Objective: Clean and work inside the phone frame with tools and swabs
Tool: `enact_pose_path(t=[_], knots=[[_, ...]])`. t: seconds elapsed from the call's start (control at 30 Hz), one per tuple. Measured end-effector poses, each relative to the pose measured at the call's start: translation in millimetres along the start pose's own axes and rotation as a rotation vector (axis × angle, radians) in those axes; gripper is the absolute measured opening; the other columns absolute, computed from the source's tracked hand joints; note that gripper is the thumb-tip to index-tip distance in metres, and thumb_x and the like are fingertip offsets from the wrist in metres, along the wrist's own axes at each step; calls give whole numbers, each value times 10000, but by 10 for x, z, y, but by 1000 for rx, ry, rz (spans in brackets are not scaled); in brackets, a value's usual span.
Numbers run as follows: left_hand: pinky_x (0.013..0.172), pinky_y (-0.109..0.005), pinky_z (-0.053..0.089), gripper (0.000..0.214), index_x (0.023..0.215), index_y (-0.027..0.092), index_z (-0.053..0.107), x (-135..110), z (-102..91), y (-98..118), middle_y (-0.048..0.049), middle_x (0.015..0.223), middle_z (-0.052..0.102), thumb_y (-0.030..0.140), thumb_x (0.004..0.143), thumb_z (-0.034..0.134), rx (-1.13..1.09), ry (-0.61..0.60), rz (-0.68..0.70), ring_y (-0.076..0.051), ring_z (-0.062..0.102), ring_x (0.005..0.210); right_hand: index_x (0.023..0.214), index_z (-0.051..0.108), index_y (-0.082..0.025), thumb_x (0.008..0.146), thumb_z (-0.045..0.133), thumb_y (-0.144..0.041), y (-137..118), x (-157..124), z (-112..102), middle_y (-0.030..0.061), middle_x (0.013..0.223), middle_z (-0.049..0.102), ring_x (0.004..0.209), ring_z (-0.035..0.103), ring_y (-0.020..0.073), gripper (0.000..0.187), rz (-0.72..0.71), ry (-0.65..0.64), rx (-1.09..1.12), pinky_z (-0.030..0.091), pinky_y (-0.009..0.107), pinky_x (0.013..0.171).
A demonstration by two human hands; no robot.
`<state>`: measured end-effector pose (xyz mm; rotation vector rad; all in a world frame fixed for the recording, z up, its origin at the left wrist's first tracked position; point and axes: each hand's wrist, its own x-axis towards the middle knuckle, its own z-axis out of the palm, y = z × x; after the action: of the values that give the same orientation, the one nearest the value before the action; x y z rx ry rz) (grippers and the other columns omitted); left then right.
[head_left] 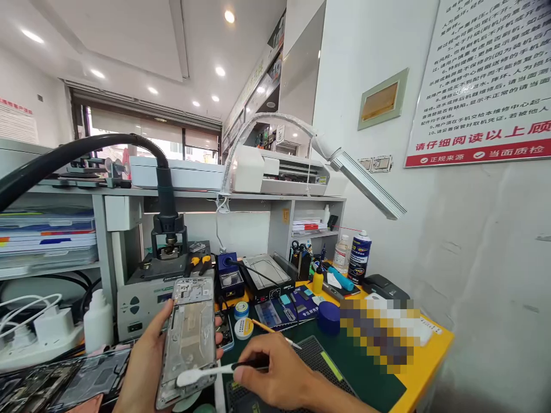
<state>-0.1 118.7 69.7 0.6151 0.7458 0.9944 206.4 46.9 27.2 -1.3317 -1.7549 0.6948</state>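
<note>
My left hand (148,350) is wrapped round a disassembled phone frame (191,330), held upright and tilted with its bare metal inside facing me. Handwritten marks show near its top. In my right hand (278,370) is a toothbrush (224,369) with a white head and neck and a dark part at the grip. The brush head lies over the lower end of the frame and appears to touch it. Behind the left fingers, a second phone (224,330) is partly hidden. Below my right hand spreads a dark perforated mat (318,355).
A hot-air station (146,310) and a white bottle (98,321) stand left, beside opened phone parts (64,378). Behind are a soldering station (230,275) and a heating plate (267,278). A blue round container (329,317), yellow bottle (317,281) and spray can (359,258) stand right.
</note>
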Motion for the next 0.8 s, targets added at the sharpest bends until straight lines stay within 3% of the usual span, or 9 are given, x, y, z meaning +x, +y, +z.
enact_pose_path(t=[0.1, 0.2, 0.4, 0.5, 0.63, 0.8], knots=[[627, -518, 646, 445, 1206, 97, 710, -4, 18, 6, -197, 932, 766, 434, 964, 549, -6, -6, -14, -397, 764, 753, 785, 716, -156, 844, 677, -341, -13, 7, -13, -31, 625, 517, 582, 435, 112, 198, 4, 40, -23, 301, 233, 516], [689, -574, 639, 469, 1234, 85, 697, 16, -8, -3, -216, 995, 760, 438, 971, 537, -18, -36, -21, -419, 761, 802, 770, 717, -164, 810, 705, -334, -17, 6, -24, -47, 587, 503, 527, 416, 98, 174, 4, -24, -13, 287, 222, 475], [626, -499, 659, 463, 1180, 102, 721, 53, -88, -17, -171, 897, 767, 481, 938, 610, -10, -60, -23, -385, 765, 734, 782, 723, -156, 828, 690, -336, -6, 3, -29, -47, 595, 487, 554, 413, 99, 189, 9, -14, -16, 283, 221, 494], [627, -522, 656, 451, 1200, 79, 705, 38, -60, -1, -191, 928, 765, 440, 968, 567, -5, -69, -18, -405, 765, 766, 811, 754, -158, 803, 711, -362, -14, -5, -15, -40, 601, 539, 534, 450, 100, 209, 25, -100, 11, 312, 206, 475], [704, -547, 653, 433, 1227, 81, 684, -1, 20, 14, -192, 967, 768, 406, 988, 527, -10, -31, 27, -404, 767, 818, 857, 772, -160, 816, 691, -330, -40, -23, 1, -15, 674, 589, 610, 488, 118, 193, 29, -31, -26, 325, 218, 524], [652, -581, 637, 466, 1235, 51, 673, -2, 20, 3, -233, 969, 762, 407, 978, 518, -2, -23, 8, -442, 759, 790, 865, 780, -167, 809, 721, -347, -79, -44, -9, -23, 651, 594, 574, 480, 109, 198, 55, -89, 2, 325, 206, 494]])
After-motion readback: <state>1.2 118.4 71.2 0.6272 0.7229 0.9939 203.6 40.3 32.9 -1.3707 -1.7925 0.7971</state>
